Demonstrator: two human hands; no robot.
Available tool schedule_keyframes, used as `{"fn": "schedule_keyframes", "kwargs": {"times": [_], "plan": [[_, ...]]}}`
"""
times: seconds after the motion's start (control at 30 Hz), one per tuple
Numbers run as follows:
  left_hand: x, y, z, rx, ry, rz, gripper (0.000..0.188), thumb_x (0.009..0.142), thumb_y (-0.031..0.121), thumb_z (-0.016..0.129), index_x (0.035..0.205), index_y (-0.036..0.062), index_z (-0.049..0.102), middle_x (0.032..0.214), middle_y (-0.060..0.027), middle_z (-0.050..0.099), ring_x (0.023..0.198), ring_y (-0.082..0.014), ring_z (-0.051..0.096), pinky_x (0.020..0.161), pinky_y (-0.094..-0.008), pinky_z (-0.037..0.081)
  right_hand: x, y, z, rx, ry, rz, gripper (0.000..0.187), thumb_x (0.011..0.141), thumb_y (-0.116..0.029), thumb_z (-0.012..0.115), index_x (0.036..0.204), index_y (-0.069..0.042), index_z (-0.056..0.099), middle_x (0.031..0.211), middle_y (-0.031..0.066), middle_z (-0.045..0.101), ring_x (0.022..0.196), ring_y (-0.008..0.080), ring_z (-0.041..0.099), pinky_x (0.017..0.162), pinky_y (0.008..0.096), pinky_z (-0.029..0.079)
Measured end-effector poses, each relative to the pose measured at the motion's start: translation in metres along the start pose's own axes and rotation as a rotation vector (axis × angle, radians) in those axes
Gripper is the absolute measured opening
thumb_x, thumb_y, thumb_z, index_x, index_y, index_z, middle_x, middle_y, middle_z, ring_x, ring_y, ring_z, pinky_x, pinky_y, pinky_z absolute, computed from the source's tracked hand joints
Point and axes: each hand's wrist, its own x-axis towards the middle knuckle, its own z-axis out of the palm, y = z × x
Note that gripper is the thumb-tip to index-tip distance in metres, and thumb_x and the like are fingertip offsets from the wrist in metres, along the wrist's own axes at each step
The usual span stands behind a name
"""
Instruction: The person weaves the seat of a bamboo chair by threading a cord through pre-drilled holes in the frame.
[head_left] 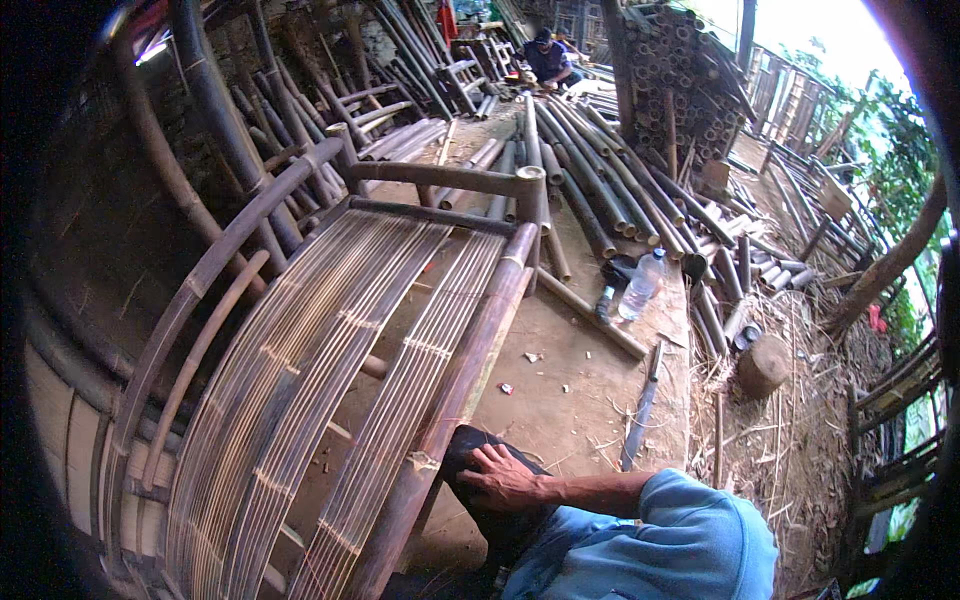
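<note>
Head view: the bamboo seat [300,350] stands at left on the floor [535,425], its long axis and slats running from near left toward far right, an armrest [440,180] at the far end. The right hand [500,480] lies on the dark-clad knee [466,444], apparently for support, grip loosely spread, pinching nothing. The left hand's grip I cannot tell; it is out of view. A long knife [643,410] lies right, probably for easy reach.

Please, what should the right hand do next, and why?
Probably lift the right hand from the knee toward the bamboo seat: the hand appears to hold nothing, and a long gap shows between the seat's strips.
</note>
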Motion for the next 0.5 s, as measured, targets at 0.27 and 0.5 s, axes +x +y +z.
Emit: {"fn": "schedule_keyframes", "kwargs": {"times": [0.27, 0.5], "plan": [[0.169, -0.030, 0.043, 0.052, 0.373, 0.100, 0.059, 0.100, 0.031, 0.065, 0.151, 0.0094, 0.044, 0.134, -0.0193, 0.054, 0.126, -0.0382, 0.051, 0.111, -0.0574, 0.039, 0.010, -0.011, -0.008, 0.204, 0.021, 0.157, 0.034, 0.085, -0.039, 0.073, 0.113, -0.024, 0.063, 0.114, 0.0133, 0.050, 0.111, 0.0348, 0.046, 0.094, 0.0495, 0.039], [0.206, 0.007, 0.092, 0.156, 0.368, -0.055, 0.062, 0.103, 0.053, 0.051, 0.155, 0.0207, 0.039, 0.126, -0.0244, 0.061, 0.110, -0.0445, 0.061, 0.089, -0.0571, 0.047, 0.010, -0.009, -0.014, 0.237, -0.001, 0.233, 0.033, 0.083, -0.040, 0.075, 0.111, -0.024, 0.065, 0.115, 0.0134, 0.050, 0.115, 0.0361, 0.045, 0.099, 0.0519, 0.039]]}}
